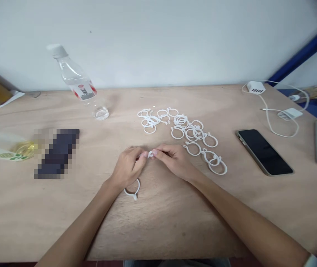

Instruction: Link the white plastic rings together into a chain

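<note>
My left hand [127, 167] and my right hand [172, 157] meet at the middle of the wooden table [158, 218]. Both pinch a small white plastic ring [150, 154] between their fingertips. Most of this ring is hidden by the fingers. Another white ring [133, 191] lies on the table under my left wrist. A loose pile of several white rings [183, 133] is spread just beyond and to the right of my right hand.
A clear water bottle [76, 83] stands tilted at the back left. A dark phone [264, 151] lies at the right, with white chargers and cables [275, 107] behind it. A yellow bottle [11, 150] and a blurred dark object [57, 152] are at the left.
</note>
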A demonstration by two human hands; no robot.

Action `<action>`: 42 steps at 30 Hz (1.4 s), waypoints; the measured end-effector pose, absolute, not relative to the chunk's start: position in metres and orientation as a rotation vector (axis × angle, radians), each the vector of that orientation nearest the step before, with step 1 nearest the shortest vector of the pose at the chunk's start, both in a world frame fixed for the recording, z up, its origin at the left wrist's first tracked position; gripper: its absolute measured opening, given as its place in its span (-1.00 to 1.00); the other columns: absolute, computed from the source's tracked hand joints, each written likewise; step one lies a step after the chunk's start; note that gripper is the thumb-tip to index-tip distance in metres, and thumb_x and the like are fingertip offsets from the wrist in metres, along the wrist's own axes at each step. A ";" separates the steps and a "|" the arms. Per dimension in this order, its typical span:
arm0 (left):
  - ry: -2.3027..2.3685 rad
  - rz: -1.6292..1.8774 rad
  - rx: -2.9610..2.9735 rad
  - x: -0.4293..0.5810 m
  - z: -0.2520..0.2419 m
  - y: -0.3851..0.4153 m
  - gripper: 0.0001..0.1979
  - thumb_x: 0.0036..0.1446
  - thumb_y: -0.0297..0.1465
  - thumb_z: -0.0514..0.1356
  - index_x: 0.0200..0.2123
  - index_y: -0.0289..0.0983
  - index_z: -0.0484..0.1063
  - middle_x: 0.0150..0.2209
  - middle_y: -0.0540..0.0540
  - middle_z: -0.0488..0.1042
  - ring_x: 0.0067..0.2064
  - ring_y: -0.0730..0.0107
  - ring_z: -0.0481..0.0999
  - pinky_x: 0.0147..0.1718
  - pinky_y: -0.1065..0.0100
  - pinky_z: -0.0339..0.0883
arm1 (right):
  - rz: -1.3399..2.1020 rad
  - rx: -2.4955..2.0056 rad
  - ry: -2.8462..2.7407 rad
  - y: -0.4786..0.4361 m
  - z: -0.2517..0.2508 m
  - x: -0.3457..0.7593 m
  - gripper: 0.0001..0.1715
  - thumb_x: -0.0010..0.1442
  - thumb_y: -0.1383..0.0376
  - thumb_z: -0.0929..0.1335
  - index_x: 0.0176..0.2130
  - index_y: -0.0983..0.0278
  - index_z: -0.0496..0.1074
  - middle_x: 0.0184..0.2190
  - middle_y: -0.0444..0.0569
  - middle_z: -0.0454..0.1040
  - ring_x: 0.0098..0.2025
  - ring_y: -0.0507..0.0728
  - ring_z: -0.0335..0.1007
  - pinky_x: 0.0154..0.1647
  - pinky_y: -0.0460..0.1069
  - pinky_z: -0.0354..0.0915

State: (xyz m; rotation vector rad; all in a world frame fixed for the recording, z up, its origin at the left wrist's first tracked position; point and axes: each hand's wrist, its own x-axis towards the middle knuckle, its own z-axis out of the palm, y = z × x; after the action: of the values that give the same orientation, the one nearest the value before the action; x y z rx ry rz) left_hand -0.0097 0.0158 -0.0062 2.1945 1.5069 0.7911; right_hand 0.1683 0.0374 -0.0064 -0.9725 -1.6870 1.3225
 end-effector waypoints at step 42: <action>1.277 0.997 2.288 -0.010 -0.013 0.016 -0.88 0.14 -0.41 0.14 -0.37 -0.25 0.48 -0.27 -0.11 0.47 -0.19 0.31 0.41 -0.15 0.24 0.30 | 0.032 -1.423 -2.051 0.055 -0.031 0.188 -0.75 0.24 0.40 0.24 -0.15 0.24 0.45 -0.26 0.02 0.57 -0.05 0.25 0.29 0.01 0.20 0.04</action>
State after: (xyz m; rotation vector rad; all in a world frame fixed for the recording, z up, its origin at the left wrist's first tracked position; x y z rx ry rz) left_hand -0.0103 0.0158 -0.0133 2.2883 1.2773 0.9973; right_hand 0.1885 0.0548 -0.0305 -1.4235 -2.0506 0.0319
